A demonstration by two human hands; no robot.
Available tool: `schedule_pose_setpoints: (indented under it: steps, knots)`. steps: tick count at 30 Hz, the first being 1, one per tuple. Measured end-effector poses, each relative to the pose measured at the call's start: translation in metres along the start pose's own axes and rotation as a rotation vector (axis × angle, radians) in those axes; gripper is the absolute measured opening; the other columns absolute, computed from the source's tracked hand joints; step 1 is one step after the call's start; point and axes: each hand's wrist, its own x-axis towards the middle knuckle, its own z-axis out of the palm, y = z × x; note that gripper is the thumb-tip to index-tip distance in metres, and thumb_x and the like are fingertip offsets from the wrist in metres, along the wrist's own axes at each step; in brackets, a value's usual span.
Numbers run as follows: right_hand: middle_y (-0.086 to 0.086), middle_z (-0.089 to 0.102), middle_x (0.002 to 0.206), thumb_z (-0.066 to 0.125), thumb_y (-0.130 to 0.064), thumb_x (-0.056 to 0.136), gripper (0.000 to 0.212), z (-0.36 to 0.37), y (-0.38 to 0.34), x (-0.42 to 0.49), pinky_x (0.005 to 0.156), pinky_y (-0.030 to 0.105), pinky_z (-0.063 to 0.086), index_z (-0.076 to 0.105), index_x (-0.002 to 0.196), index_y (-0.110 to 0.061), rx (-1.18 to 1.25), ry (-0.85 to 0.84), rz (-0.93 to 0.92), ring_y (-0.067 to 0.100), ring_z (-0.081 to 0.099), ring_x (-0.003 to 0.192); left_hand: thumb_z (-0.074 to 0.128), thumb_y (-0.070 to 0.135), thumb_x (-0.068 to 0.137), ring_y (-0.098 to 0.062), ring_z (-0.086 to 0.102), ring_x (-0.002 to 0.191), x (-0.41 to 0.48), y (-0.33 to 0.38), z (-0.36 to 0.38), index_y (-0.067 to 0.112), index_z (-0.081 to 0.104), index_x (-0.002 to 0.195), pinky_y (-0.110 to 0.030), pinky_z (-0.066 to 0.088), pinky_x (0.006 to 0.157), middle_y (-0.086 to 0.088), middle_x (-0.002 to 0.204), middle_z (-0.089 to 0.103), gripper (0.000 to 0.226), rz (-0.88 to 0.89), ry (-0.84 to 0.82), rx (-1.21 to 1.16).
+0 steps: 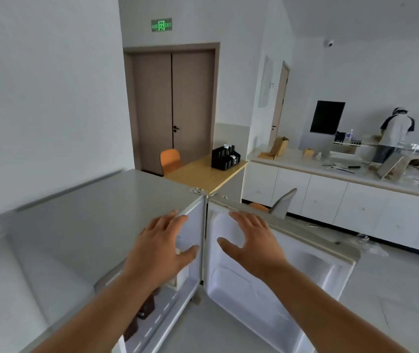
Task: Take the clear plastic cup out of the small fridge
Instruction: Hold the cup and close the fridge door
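Both bare forearms fill the near bottom of the view and reach forward over the small fridge (96,215), whose door (279,263) stands swung wide to the right. On the left, the left hand (160,248) hovers palm down at the front edge of the grey top, its fingers (171,217) loosely spread and holding nothing; whether the palm touches the top cannot be told. Just under that thumb, inside the open cabinet, a pale blurred shape shows against the inner wall, and lower down beneath the wrist sit some dark things on a shelf. None of these reads clearly as the clear plastic cup, so its place inside cannot be told from here; most of the interior is hidden below the left arm.

Right of the hinge line, the right hand (251,240) hangs open in front of the door's white inner liner, fingers (241,217) splayed and thumb pointing back toward the cabinet, gripping nothing.

The step in hand looks like the reach into the cabinet. To do it well, the head should drop so the shelves come into view before either hand goes in. The right hand could rest its fingertips on the door's upper edge to keep it from swinging shut. The left hand should then go down past the top's front lip, below where its fingertips are now, and close lightly round the cup's wall, since thin clear plastic is likely to buckle. Lift it straight out, clear of the dark things beside the wrist
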Motion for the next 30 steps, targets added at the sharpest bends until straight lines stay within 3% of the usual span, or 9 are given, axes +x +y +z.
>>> schedule_pose_setpoints:
  steps: [4,8,11,15,24,30]
  knots:
    - [-0.008,0.038,0.163,0.044,-0.082,0.084,0.090,-0.030,0.032,0.009,0.122,0.044,0.029,0.033,0.158,-0.033,-0.174,-0.026,0.014,0.019,0.024,0.154,0.049,0.079,0.079,-0.028,0.046,0.140,0.015,-0.025,-0.014,0.028,0.045,0.149,-0.049,0.043,0.111,-0.003,0.159,0.046,0.087,-0.025,-0.076,0.176]
    - [-0.002,0.041,0.159,0.052,-0.072,0.090,0.082,-0.046,0.068,0.010,0.125,0.046,0.025,0.028,0.159,-0.035,-0.378,-0.043,0.063,0.028,0.030,0.150,0.059,0.075,0.082,-0.024,0.047,0.139,0.018,-0.056,-0.012,0.030,0.045,0.149,-0.046,0.038,0.115,0.002,0.156,0.049,0.082,-0.070,-0.201,0.312]
    - [0.005,0.045,0.156,0.048,-0.074,0.092,0.084,-0.054,0.099,0.000,0.119,0.052,0.032,0.024,0.160,-0.030,-0.575,-0.163,0.201,0.036,0.040,0.143,0.060,0.074,0.082,-0.021,0.046,0.138,0.017,-0.068,-0.007,0.033,0.036,0.151,-0.048,0.038,0.117,0.009,0.154,0.047,0.083,-0.128,-0.294,0.297]
    - [0.006,0.048,0.149,0.041,-0.069,0.095,0.084,-0.046,0.127,-0.019,0.104,0.047,0.044,0.008,0.162,-0.031,-0.714,-0.209,0.249,0.033,0.053,0.126,0.053,0.075,0.084,-0.024,0.035,0.148,0.020,-0.069,-0.004,0.037,0.027,0.156,-0.055,0.028,0.121,0.010,0.164,0.035,0.086,-0.177,-0.321,0.271]
    - [-0.002,0.028,0.166,0.036,-0.045,0.098,0.072,-0.042,0.109,-0.037,0.101,0.048,0.044,0.012,0.163,-0.025,-0.670,-0.198,0.234,0.032,0.052,0.124,0.053,0.073,0.085,-0.023,0.028,0.153,0.020,-0.071,-0.005,0.038,0.025,0.158,-0.054,0.025,0.123,0.009,0.167,0.030,0.086,-0.198,-0.320,0.230]
    - [-0.004,0.050,0.147,0.042,-0.041,0.094,0.061,-0.044,0.069,-0.052,0.087,0.040,0.052,0.033,0.153,-0.028,-0.473,-0.221,0.230,0.025,0.057,0.109,0.051,0.076,0.083,-0.024,0.024,0.155,0.020,-0.074,-0.003,0.038,0.025,0.159,-0.054,0.021,0.124,0.006,0.170,0.027,0.090,-0.201,-0.330,0.213]
